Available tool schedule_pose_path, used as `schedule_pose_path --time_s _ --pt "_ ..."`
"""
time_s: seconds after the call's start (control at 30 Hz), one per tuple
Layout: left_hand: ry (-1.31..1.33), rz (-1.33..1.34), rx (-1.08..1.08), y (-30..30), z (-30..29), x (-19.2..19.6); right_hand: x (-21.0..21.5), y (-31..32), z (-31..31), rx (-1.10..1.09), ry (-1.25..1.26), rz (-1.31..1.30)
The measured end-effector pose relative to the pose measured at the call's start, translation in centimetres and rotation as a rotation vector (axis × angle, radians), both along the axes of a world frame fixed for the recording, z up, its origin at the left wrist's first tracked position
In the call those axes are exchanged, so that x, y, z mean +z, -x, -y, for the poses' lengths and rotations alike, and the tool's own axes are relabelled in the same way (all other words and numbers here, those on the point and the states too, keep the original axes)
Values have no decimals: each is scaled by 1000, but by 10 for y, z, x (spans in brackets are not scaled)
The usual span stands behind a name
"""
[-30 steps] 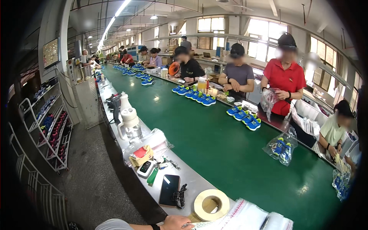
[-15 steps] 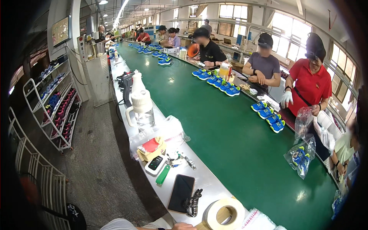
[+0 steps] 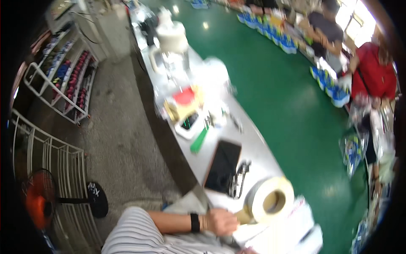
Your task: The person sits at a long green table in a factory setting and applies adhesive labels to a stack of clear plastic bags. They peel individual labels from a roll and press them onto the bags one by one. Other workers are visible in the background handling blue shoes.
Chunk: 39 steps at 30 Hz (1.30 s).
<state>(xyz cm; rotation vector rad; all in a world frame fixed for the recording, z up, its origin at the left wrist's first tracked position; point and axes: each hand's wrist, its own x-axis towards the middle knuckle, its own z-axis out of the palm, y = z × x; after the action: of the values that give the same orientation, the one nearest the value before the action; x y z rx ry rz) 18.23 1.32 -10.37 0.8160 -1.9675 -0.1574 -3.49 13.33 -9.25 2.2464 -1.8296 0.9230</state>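
Down at the lower edge, the left hand (image 3: pixel 222 221) lies on the near end of the white bench (image 3: pixel 258 146), a black wristband (image 3: pixel 194 222) on its wrist and a striped sleeve (image 3: pixel 135 235) behind that. Its fingers are curled shut, and their tips meet a tan tab at the foot of the tape roll (image 3: pixel 270 199); motion blur hides whether they actually pinch that tab, so what the grip contains I cannot tell. The roll, wide and white with a brown core, sits just right of the knuckles and a little beyond them. Under and to the right of the fist spread white sheets (image 3: pixel 287 230), touching it. The right hand is not in sight.

Just beyond the hand lies a black phone (image 3: pixel 223 166), flat and face up, with a tangle of dark cable (image 3: pixel 239 180) between it and the roll. Farther out along the bench come a green marker (image 3: pixel 198 140), a small white device (image 3: pixel 189 123), a red-topped box (image 3: pixel 185 96) and a white jug (image 3: pixel 171 38), all smeared by blur.

Right of the grip runs the green belt (image 3: pixel 275 97), carrying blue shoes (image 3: pixel 330 82) well away on its far side, where a person in a red shirt (image 3: pixel 373 78) stands. Left of the hand, on the grey floor, are an orange fan (image 3: pixel 36 199) and a shoe rack (image 3: pixel 63 78).
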Motion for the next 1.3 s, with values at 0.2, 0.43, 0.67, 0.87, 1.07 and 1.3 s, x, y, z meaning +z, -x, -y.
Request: schedule_pose_path --time_s 0.2,0.43,0.67,0.87,1.07,1.3 --pt "-133 30 -4 5 -2 0 -2 2 -18 -83 -170 -62" --pt "-139 224 128 -24 9 70 14 -12 -10 -104 -60 34" --pt "-372 555 257 -35 48 59 4 -10 -14 -83 23 22" --pt "-182 215 248 -68 56 61 1 -8 -15 -73 44 -1" --pt "-128 465 355 -138 119 67 -3 -7 -16 -81 42 -25" --pt "-175 771 398 -160 125 65 -4 -8 -15 -102 36 -32"
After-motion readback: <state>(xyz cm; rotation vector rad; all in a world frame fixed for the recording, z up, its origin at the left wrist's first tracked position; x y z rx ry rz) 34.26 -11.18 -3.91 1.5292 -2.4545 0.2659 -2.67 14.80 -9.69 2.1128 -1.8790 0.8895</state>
